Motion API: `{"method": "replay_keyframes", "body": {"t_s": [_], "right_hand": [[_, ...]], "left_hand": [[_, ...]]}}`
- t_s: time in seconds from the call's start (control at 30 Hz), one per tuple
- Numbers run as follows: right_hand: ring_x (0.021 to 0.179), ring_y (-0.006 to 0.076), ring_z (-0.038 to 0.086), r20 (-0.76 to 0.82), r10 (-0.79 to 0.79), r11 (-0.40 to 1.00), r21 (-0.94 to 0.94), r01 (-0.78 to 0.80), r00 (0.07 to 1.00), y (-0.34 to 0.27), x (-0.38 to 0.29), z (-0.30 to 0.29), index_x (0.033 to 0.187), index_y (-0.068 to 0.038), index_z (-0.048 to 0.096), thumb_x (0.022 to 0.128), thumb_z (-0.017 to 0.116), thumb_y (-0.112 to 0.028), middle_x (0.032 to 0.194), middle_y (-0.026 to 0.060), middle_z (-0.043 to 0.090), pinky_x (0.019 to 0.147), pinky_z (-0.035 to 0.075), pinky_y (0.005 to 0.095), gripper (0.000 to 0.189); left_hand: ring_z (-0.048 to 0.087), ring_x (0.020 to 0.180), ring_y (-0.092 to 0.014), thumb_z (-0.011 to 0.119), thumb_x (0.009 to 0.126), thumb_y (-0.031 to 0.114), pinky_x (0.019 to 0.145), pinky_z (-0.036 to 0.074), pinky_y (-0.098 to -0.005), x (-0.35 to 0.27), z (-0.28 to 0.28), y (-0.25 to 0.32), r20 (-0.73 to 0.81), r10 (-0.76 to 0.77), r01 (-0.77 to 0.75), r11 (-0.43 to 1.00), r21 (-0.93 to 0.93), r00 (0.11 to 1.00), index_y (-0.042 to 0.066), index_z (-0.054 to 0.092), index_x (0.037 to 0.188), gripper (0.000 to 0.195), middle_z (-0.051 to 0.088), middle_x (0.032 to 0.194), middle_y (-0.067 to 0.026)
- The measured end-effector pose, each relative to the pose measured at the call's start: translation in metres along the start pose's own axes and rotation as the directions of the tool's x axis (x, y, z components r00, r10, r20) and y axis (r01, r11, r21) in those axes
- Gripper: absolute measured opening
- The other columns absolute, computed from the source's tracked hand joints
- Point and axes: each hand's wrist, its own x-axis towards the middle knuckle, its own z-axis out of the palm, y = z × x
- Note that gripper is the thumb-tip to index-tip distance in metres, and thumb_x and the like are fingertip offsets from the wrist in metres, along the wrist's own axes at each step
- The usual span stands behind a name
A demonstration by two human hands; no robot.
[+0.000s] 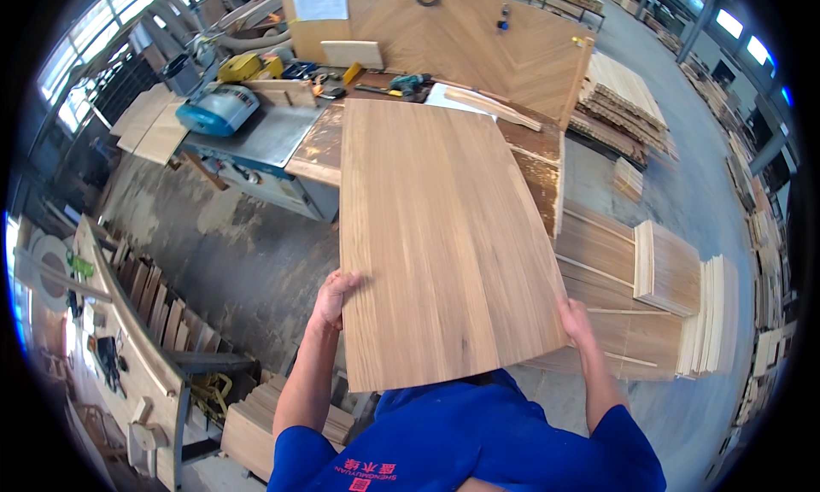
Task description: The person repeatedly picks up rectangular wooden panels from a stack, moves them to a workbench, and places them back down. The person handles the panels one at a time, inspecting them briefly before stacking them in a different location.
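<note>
A large flat wooden panel [442, 236] with straight grain is held out in front of my chest. My left hand [336, 298] grips its left edge near the lower corner, the thumb lying on the top face. At the opposite edge, my right hand [574, 319] has hold of the panel near its lower right corner. The panel's far end overlaps a worn wooden workbench [320, 139], hiding part of it; whether it touches the bench I cannot tell. Behind that end lie a cordless drill [410, 83] and some thin wood strips [493, 106].
A machine with a metal table [275, 123] adjoins the bench on the left. Stacked boards [666, 268] stand low on the right, more panels [253, 421] at lower left. Another bench [128, 351] edges the left side. A tall herringbone panel [448, 37] stands behind the workbench.
</note>
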Motion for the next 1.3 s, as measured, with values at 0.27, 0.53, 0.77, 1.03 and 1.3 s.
{"method": "replay_keyframes", "body": {"t_s": [0.27, 0.53, 0.77, 1.03, 1.3], "right_hand": [[0.089, 0.0173, 0.061, 0.322, 0.053, 0.959, 0.249, -0.138, 0.945, -0.087, 0.056, 0.114, 0.109, 0.008, 0.061, 0.092, 0.052, -0.044, 0.100, 0.0145, 0.066, 0.077, 0.049, 0.0326, 0.055], [0.100, 0.0229, 0.060, 0.488, 0.075, 0.826, 0.458, -0.329, 0.869, -0.147, 0.042, 0.251, 0.116, 0.007, 0.055, 0.095, 0.048, -0.039, 0.112, 0.0166, 0.061, 0.084, 0.049, 0.0361, 0.051], [0.101, 0.0263, 0.059, 0.624, 0.118, 0.875, 0.303, -0.378, 0.773, -0.207, 0.011, 0.352, 0.123, 0.003, 0.046, 0.099, 0.038, -0.035, 0.116, 0.0173, 0.056, 0.083, 0.050, 0.0410, 0.045], [0.098, 0.0250, 0.060, 0.943, 0.230, 0.954, -0.170, -0.246, 0.239, -0.222, 0.058, 0.394, 0.125, -0.001, 0.046, 0.099, 0.034, -0.033, 0.114, 0.0150, 0.058, 0.077, 0.051, 0.0382, 0.043], [0.090, 0.0355, 0.062, 0.697, -0.382, 0.748, -0.152, 0.646, 0.607, -0.263, 0.189, 0.400, 0.097, -0.004, 0.064, 0.080, 0.058, -0.029, 0.091, 0.0183, 0.066, 0.080, 0.049, 0.0434, 0.031]], "left_hand": [[0.054, 0.112, -0.025, 0.043, 0.081, 0.073, 0.093, 0.045, -0.0396, -0.031, -0.067, 0.041, 0.051, 0.267, -0.194, 0.806, -0.560, 0.962, 0.004, 0.039, 0.137, 0.089, 0.051, 0.130, -0.0134], [0.048, 0.119, -0.031, 0.030, 0.084, 0.075, 0.098, 0.038, -0.0504, -0.066, -0.087, 0.012, -0.454, 0.406, -0.609, 0.533, -0.587, 0.793, 0.008, 0.039, 0.136, 0.086, 0.050, 0.133, -0.0099], [0.053, 0.110, -0.026, 0.040, 0.091, 0.060, 0.093, 0.039, -0.0498, -0.048, -0.087, -0.039, -0.558, 0.222, -0.545, 0.658, -0.520, 0.800, 0.008, 0.048, 0.124, 0.062, 0.061, 0.115, -0.0074], [0.047, 0.120, -0.029, 0.052, 0.092, 0.044, 0.099, 0.036, -0.0505, 0.001, -0.132, -0.084, -0.597, -0.018, -0.353, 0.792, -0.498, 0.802, 0.009, 0.042, 0.130, 0.053, 0.049, 0.131, -0.0097], [0.045, 0.123, -0.032, 0.041, 0.099, 0.032, 0.102, 0.036, -0.0521, 0.015, -0.229, -0.068, -0.836, -0.177, -0.379, 0.829, -0.410, 0.519, 0.004, 0.039, 0.133, 0.044, 0.045, 0.135, -0.0151]]}}
